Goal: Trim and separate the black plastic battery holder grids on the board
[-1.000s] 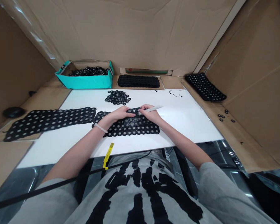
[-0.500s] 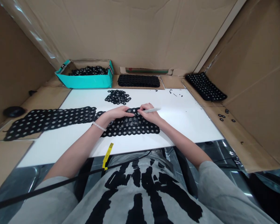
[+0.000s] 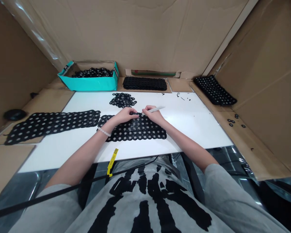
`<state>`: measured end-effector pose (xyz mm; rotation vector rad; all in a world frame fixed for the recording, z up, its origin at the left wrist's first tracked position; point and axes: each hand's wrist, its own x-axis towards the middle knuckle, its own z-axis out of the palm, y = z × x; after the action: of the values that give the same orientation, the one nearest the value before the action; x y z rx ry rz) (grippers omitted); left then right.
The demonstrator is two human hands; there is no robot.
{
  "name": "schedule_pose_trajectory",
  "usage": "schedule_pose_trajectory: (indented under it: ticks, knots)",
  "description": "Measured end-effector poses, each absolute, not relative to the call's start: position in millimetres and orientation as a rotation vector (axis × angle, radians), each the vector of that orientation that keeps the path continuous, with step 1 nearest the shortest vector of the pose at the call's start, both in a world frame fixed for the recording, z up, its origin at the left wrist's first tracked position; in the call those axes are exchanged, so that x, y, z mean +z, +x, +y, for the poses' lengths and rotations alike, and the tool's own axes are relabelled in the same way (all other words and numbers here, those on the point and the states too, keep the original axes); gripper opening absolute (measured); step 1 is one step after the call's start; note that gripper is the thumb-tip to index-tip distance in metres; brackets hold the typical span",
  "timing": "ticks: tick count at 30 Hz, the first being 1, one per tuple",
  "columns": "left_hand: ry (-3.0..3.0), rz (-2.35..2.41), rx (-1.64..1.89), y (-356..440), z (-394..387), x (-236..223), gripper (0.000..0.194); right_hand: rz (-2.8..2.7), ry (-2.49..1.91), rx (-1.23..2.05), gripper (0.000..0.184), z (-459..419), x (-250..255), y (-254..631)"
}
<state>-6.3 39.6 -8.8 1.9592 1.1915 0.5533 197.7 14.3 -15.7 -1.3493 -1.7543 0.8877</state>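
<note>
A black sheet of joined round discs with pale centres (image 3: 140,133) lies on the white board (image 3: 194,129) in front of me. My left hand (image 3: 124,116) is at its far edge, thumb and forefinger closed on the edge of the sheet. A white pen-like tool (image 3: 157,109) is gripped in my right hand (image 3: 153,116), its tip pointing down-left at that same edge. The tip itself is too small to make out. Just beyond my hands sits a loose pile of black rings (image 3: 123,100).
Another dotted black sheet (image 3: 63,123) stretches to the left. A teal box (image 3: 92,84) of black rings stands at the back left. Stacked black sheets (image 3: 145,83) lie behind the board, others (image 3: 215,90) at the right. Several loose rings (image 3: 231,122) lie on the right cardboard.
My right hand has shifted slightly left and away from me with the tool, and its tip is now at the sheet's far edge. My left fingers have moved slightly up toward that edge.
</note>
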Motion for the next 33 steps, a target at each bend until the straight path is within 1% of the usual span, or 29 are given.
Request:
schedule_pose_trajectory:
  ticks: [5,10,13,17,20,27,30,33]
  knots:
    - [1.853,1.136,0.535,-4.3,38.1,-12.1,0.036,-1.750,-1.291,0.919,0.028,11.8,-18.9,198.0]
    - [1.703,1.046,0.469,-5.0,35.6,-9.9,0.040,-1.878,-1.352,0.713,0.027,2.7,-19.8,191.4]
    - [1.790,1.017,0.419,-7.5,35.4,-5.5,0.044,-1.897,-1.354,0.655,0.026,2.2,-19.8,191.7]
    - [2.083,1.117,0.383,-8.2,35.4,-0.6,0.050,-1.777,-1.330,0.882,0.028,4.3,-17.4,199.9]
    - [2.123,1.124,0.355,-6.7,35.9,-1.7,0.049,-1.759,-1.320,0.995,0.026,3.1,-15.9,203.4]
    - [1.903,1.116,0.422,-4.9,33.2,-7.0,0.049,-1.851,-1.314,0.913,0.025,2.4,-18.2,199.8]
    - [1.784,1.118,0.477,-3.1,30.2,-5.4,0.055,-1.883,-1.339,0.859,0.027,1.3,-19.6,198.3]
    - [1.677,1.116,0.526,-2.1,29.3,-3.6,0.061,-1.938,-1.354,0.704,0.026,-3.4,-21.1,195.1]
